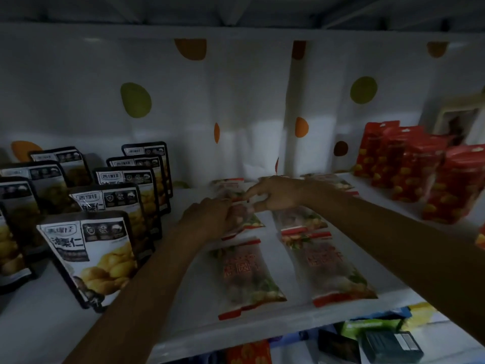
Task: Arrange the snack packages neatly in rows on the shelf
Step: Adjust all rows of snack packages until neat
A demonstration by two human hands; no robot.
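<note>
Several clear snack packs with red ends lie flat in two columns on the white shelf (296, 324). My left hand (207, 219) grips the near end of the middle pack (248, 219) in the left column. My right hand (275, 194) pinches the far end of that same pack with forefinger and thumb. Another pack (249, 274) lies nearer the shelf's front edge, and a second column's front pack (333, 269) lies to its right. A far pack (227, 186) sits behind my hands.
Black-and-white chestnut pouches (91, 253) stand in rows on the left. Red pouches (417, 169) stand in rows at the right. A dotted white sheet (236, 101) backs the shelf. Boxes (391, 345) sit on the lower shelf.
</note>
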